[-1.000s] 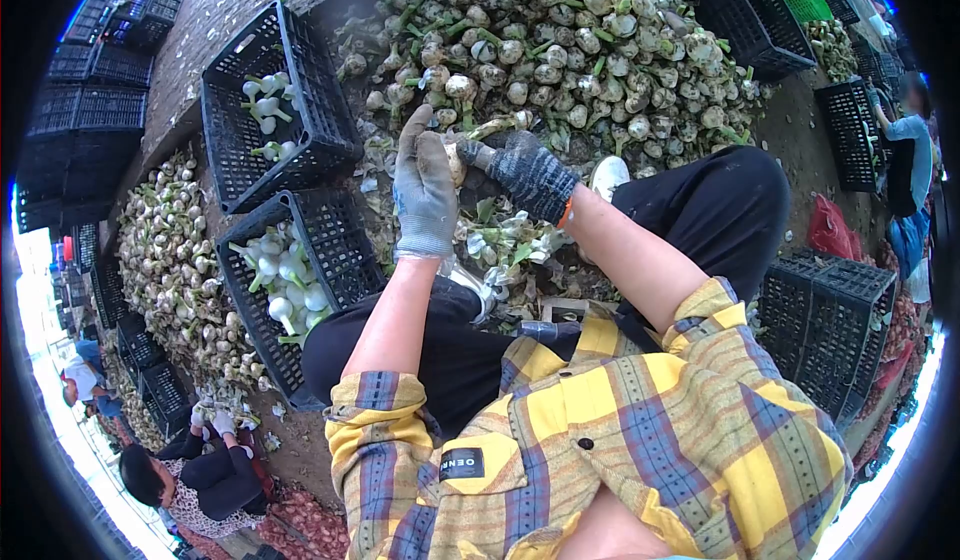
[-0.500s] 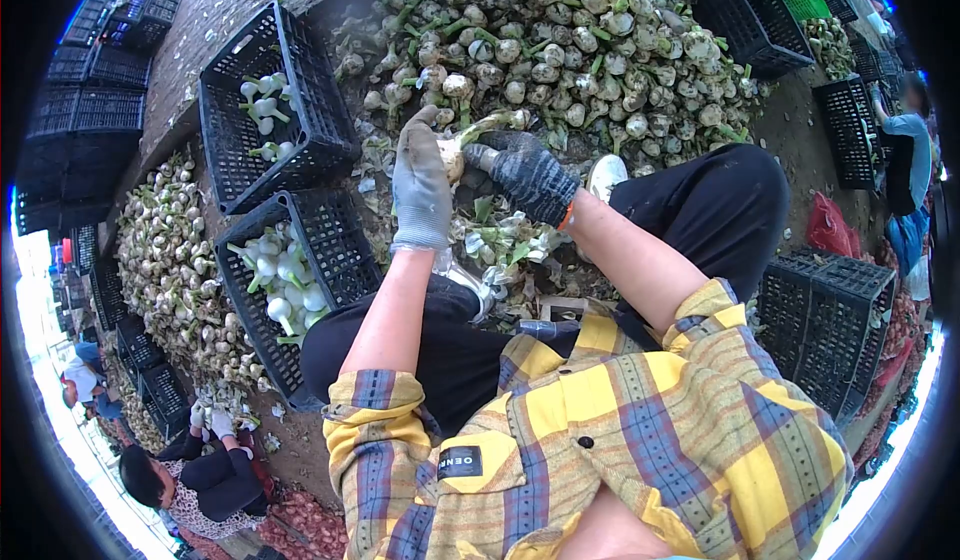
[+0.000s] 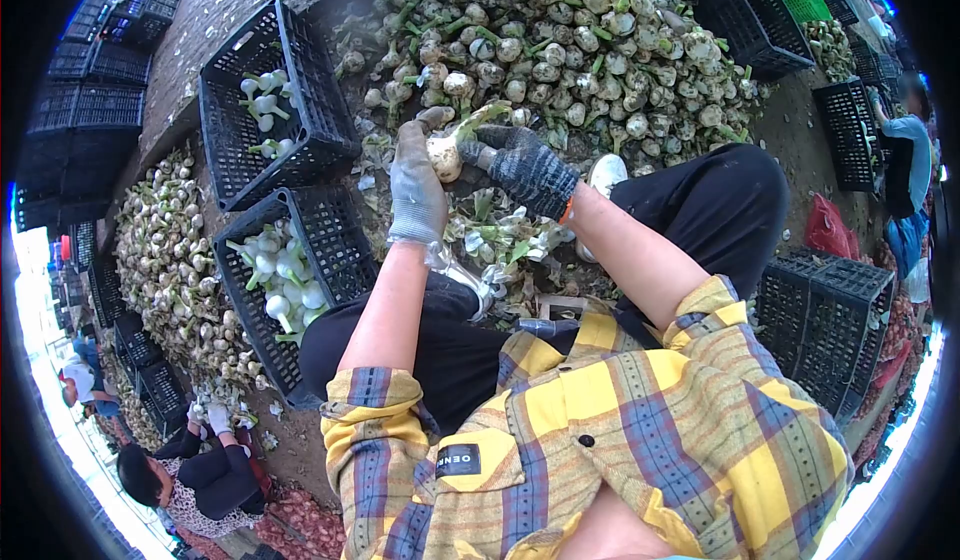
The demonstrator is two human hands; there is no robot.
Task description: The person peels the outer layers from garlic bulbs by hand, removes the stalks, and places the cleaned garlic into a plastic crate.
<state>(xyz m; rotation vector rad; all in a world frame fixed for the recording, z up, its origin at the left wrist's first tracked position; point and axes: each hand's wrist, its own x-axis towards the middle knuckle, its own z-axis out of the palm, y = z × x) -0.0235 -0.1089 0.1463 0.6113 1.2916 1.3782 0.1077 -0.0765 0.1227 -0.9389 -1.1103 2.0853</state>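
Holding a bulb [image 3: 445, 159] near the pile [image 3: 580, 70], I have my left hand [image 3: 416, 192] curled against it, my right hand [image 3: 530, 168] gripping by its stem [image 3: 482, 120]; its pale side faces me.

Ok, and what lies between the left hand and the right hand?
A garlic bulb with its stem lies between the left hand and right hand; the head view shows it.

Garlic-sorting yard with bulb heaps [image 3: 590, 60] and stacked black crates [image 3: 85, 110].
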